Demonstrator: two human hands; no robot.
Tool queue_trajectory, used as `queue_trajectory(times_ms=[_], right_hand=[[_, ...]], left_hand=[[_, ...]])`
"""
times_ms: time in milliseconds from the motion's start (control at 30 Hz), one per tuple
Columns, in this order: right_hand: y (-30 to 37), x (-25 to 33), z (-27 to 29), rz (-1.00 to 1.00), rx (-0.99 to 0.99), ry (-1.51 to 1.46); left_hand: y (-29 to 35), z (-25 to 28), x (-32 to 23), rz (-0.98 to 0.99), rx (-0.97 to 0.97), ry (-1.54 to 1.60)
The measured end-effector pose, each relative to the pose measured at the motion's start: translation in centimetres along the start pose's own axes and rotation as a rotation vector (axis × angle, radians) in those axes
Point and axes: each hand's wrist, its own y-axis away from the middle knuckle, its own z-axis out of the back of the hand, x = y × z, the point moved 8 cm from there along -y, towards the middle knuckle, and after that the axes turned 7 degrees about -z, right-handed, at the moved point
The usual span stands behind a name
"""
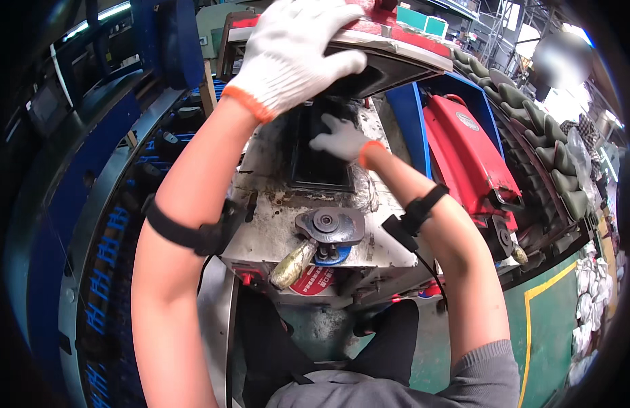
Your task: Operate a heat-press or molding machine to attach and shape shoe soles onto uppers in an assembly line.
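My left hand [291,61], in a white knit glove with an orange cuff, is raised at the front edge of a red-topped lid [427,46]. Its thumb and fingers are spread; whether it bears on the lid is unclear. Below the tilted lid lies a black rectangular plate or tray [321,183] on a stained white machine top. My right hand [342,139], gloved alike, reaches in over this black surface with its fingers apart and nothing visible in them. Nearer me sits a dark metal clamp [335,224] with a worn, yellowish handle [294,264].
On the right stand a red machine cover [468,146] in a blue frame and a rack of olive-green shoe-shaped pieces [542,139]. Blue metal framework [90,146] rises on the left. White cloth-like items [587,302] lie along the green floor's far right.
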Motion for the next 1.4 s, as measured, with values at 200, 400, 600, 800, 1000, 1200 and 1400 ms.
queue_trajectory(times_ms=[200,400,600,800,1000,1200,1400], right_hand=[[10.7,1.2,4.0,-0.203,0.391,-0.944],[22.4,9.5,1.9,0.188,0.418,-1.326],[28.7,15.3,-3.6,0.460,0.467,-0.692],[25.3,12.6,-5.2,0.637,-0.137,0.040],[24.6,12.8,-6.1,0.640,-0.252,0.057],[24.8,12.8,-5.7,0.634,-0.277,0.088],[25.0,13.5,-6.1,0.614,-0.226,0.091]], left_hand=[[14.6,0.4,0.3,0.790,-0.427,1.086],[25.0,-2.0,-8.5,1.307,-0.542,1.781],[30.3,5.2,-11.1,1.452,-0.825,1.888],[41.7,12.3,-8.0,1.847,-1.000,1.397],[59.8,13.1,1.7,2.148,-0.951,0.772],[66.7,15.9,14.6,1.906,-0.365,-0.013],[72.4,16.6,16.2,1.892,-0.082,-0.245]])
